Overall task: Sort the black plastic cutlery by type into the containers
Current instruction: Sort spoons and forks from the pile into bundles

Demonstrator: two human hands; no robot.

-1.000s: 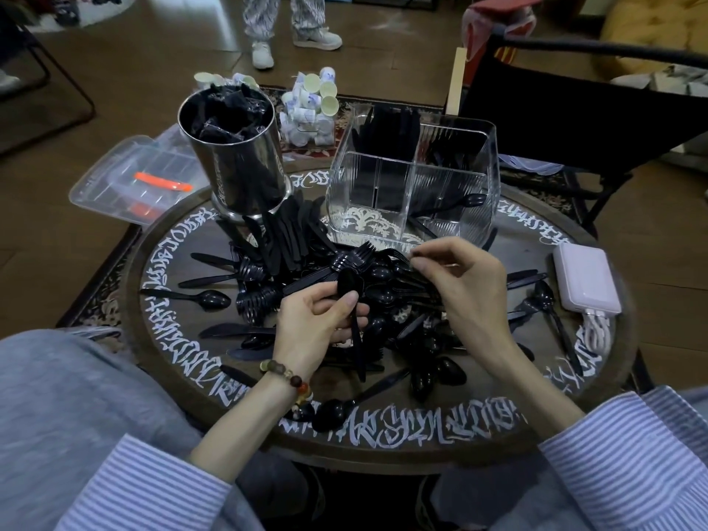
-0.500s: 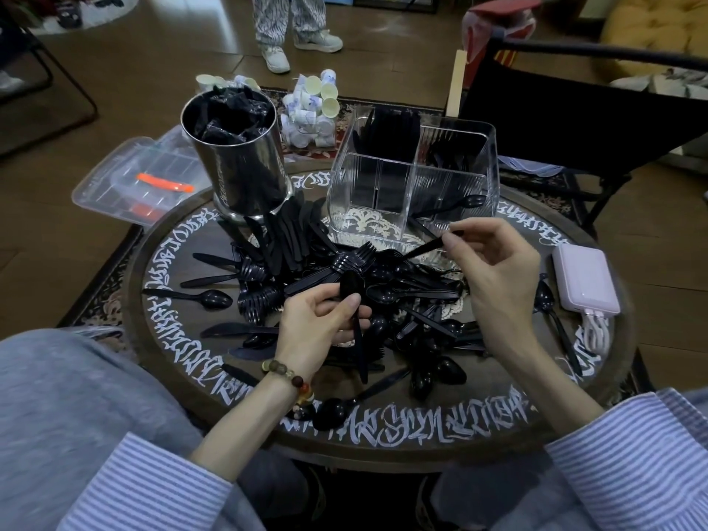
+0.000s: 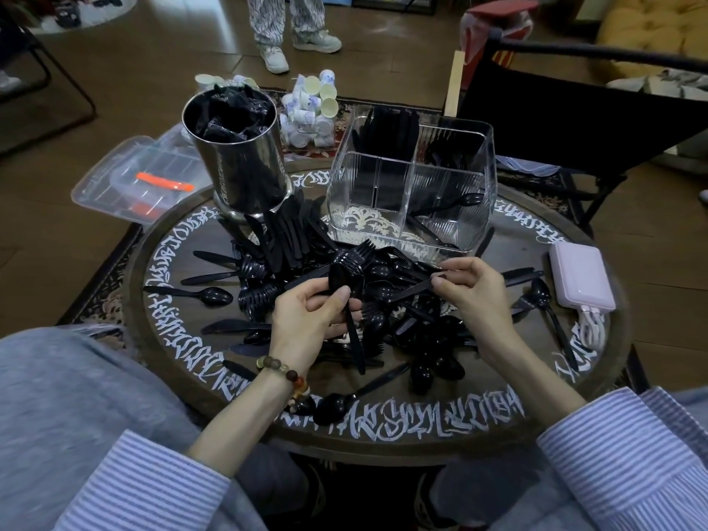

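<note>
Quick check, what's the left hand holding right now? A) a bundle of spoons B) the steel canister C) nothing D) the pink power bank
A: the left hand grips a small bundle of black spoons, bowls up and handles pointing down, over the cutlery pile.

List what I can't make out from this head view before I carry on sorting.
- Steel cup: its black contents blur together; type unreadable.
- Clear container: back compartments hold dark cutlery, ribbed walls blur which kind.
- Pile: overlapping black pieces; no count possible.
- Left hand: grips a spoon; whether more are stacked behind is hidden by fingers.
- Right hand: pinches a handle; its head is lost in the pile.
</note>
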